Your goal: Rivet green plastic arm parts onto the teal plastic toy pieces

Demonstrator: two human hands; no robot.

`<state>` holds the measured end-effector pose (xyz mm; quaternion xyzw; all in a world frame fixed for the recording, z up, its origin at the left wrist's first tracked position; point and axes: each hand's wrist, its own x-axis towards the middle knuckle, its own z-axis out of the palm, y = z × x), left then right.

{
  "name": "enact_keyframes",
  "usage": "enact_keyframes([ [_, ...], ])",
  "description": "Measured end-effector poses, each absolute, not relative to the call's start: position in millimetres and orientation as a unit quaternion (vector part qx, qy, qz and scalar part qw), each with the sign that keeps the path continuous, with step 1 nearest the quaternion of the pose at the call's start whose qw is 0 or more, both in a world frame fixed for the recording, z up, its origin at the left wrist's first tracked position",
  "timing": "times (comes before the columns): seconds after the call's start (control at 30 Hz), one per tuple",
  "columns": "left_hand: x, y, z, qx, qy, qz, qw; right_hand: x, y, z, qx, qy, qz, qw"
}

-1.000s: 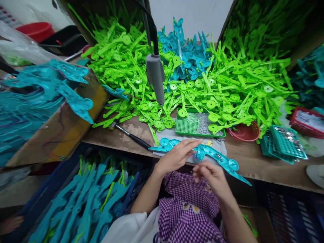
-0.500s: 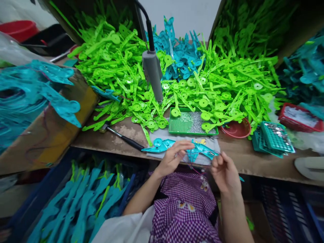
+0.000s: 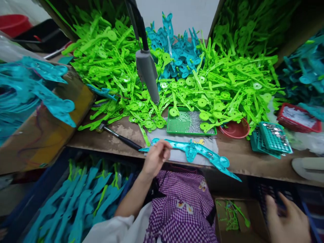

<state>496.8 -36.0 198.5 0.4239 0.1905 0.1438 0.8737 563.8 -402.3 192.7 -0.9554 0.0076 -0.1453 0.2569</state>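
A long teal plastic part (image 3: 182, 145), shaped like a curved bow with a cross-shaped middle, lies on a pale cloth (image 3: 178, 156) at the front of the bench. My left hand (image 3: 155, 158) is over its left half, fingers curled and pinched together. What the fingertips hold, if anything, I cannot make out. Far to the lower right, my right hand (image 3: 287, 217) is held out with thumb and finger apart, blurred, above or beside a dark bin (image 3: 268, 194) with rows of small items. A small yellow piece (image 3: 199, 142) lies behind the teal part.
A grey electric screwdriver (image 3: 148, 76) hangs over the bench. Behind the work stand a green tray (image 3: 174, 126) of small metal pieces, a red bowl (image 3: 234, 130) and heaped green arms (image 3: 111, 67). A hammer (image 3: 121, 137) lies left; teal parts fill a blue crate (image 3: 76, 202).
My right hand has left the teal part and swung down to the right, opening. My left hand has slid left along the part. The thin wire between my hands no longer shows there.
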Motion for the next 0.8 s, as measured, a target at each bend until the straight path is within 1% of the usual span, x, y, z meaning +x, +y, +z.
enact_keyframes([
  [0.03, 497.9, -47.2, 198.6, 0.465, 0.179, 0.089, 0.862, 565.8, -371.7, 190.8, -0.943, -0.043, -0.14, 0.298],
  [0.1, 497.7, -66.6, 198.0, 0.554, 0.147, -0.007, 0.819, 569.4, -304.9, 193.7, -0.893, -0.177, -0.025, 0.414],
  [0.17, 494.2, -78.6, 196.1, 0.634, 0.112, -0.059, 0.763, 571.0, -245.6, 204.7, -0.838, -0.268, 0.063, 0.47],
  [0.2, 491.5, -81.3, 194.9, 0.663, 0.1, -0.069, 0.739, 571.2, -222.9, 211.9, -0.82, -0.304, 0.101, 0.474],
  [0.27, 486.0, -81.1, 192.7, 0.696, 0.095, -0.07, 0.708, 571.5, -193.3, 225.7, -0.787, -0.379, 0.185, 0.45],
  [0.33, 482.4, -77.2, 191.7, 0.707, 0.106, -0.056, 0.697, 573.8, -180.0, 236.4, -0.762, -0.431, 0.237, 0.421],
  [0.4, 482.7, -74.0, 192.3, 0.708, 0.113, -0.038, 0.696, 579.2, -173.8, 244.4, -0.742, -0.452, 0.258, 0.422],
  [0.5, 488.7, -74.9, 194.5, 0.709, 0.098, -0.039, 0.698, 592.9, -165.3, 255.7, -0.713, -0.415, 0.273, 0.495],
  [0.57, 491.3, -77.5, 194.1, 0.727, 0.067, -0.027, 0.682, 604.0, -162.6, 262.6, -0.701, -0.355, 0.242, 0.569],
  [0.63, 488.4, -78.7, 191.3, 0.763, 0.044, 0.034, 0.644, 613.5, -168.2, 266.0, -0.71, -0.305, 0.184, 0.607],
  [0.67, 484.6, -77.9, 189.2, 0.783, 0.049, 0.086, 0.613, 616.3, -174.7, 265.6, -0.722, -0.301, 0.165, 0.6],
  [0.7, 479.5, -76.2, 187.1, 0.803, 0.065, 0.147, 0.574, 617.3, -183.2, 263.5, -0.738, -0.314, 0.166, 0.574],
  [0.77, 468.5, -70.6, 184.1, 0.831, 0.094, 0.263, 0.48, 613.1, -202.7, 254.4, -0.761, -0.377, 0.223, 0.479],
  [0.8, 464.2, -67.6, 183.7, 0.846, 0.083, 0.295, 0.436, 608.4, -211.9, 248.0, -0.757, -0.415, 0.266, 0.429],
])
